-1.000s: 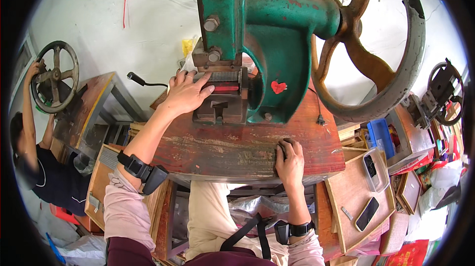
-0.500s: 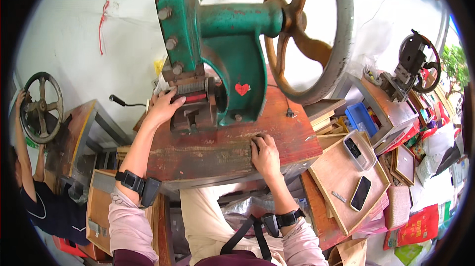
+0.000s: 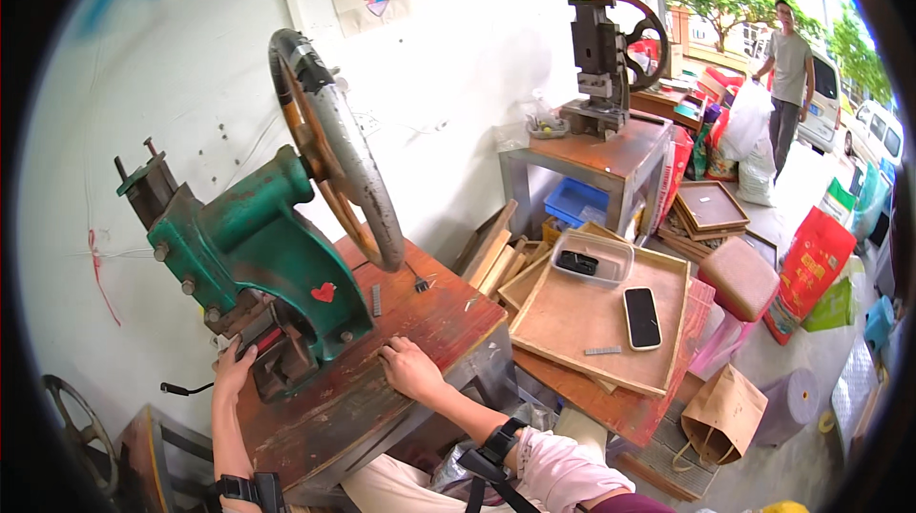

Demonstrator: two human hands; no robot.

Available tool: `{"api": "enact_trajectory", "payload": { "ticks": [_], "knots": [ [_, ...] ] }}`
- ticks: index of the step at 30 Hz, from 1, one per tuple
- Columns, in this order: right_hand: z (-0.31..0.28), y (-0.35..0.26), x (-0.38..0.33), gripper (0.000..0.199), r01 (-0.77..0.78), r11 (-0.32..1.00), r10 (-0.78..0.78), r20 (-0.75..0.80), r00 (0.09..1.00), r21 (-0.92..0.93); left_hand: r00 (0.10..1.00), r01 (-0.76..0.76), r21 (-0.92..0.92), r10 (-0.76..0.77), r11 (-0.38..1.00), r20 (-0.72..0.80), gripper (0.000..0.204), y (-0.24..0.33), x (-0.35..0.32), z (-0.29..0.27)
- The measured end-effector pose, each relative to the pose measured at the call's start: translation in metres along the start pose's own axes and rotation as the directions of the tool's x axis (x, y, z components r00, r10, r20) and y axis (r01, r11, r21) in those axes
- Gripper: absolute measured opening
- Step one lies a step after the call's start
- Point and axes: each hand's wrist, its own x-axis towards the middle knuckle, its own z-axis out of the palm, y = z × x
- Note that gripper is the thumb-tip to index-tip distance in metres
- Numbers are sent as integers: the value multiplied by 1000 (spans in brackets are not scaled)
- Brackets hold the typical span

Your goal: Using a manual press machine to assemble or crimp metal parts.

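A green hand press (image 3: pixel 258 255) with a red heart sticker stands on a worn red-brown wooden table (image 3: pixel 439 322), its big spoked handwheel (image 3: pixel 358 169) at the upper right. My left hand (image 3: pixel 232 368) is at the press's tooling. Its thumb and fingers are closed together by the left end of a red bar (image 3: pixel 271 338); what lies between them is hidden. On the tabletop, right of the press base, rests my right hand (image 3: pixel 412 367) with its fingers curled under. Whatever its fingertips hold, if anything, does not show. A small grey strip (image 3: pixel 376 300) lies behind the base.
To the right, a wooden tray (image 3: pixel 596 322) holds a phone (image 3: pixel 642 317), a clear plastic box (image 3: pixel 611 255) and a grey strip (image 3: pixel 602 351). Another press (image 3: pixel 601 64) stands on a farther table. A paper bag (image 3: pixel 725 413) and sacks fill the right side. A person (image 3: pixel 789 74) stands outside.
The view has swung to the right, so the press now appears farther left. My left hand stays at the tooling and my right hand on the table. The co-worker at left is out of view.
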Motion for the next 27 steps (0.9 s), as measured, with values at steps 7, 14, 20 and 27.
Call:
{"api": "enact_trajectory", "payload": {
  "ticks": [7,14,20,27],
  "knots": [
    [1,-1,2,15,26,999,-26,8,1000,33,998,-63,51,62,997,8,59,-7,8,5],
    [0,0,2,14,15,999,-14,-33,999,52,1000,-11,172,14,985,-17,60,-10,8,16],
    [-8,5,-2,14,4,999,-3,-37,999,47,1000,6,168,-4,986,-14,59,-5,8,23],
    [17,-6,4,12,78,962,-51,110,993,-261,947,-303,-293,252,907,-200,59,-39,8,17]
  ]
}}
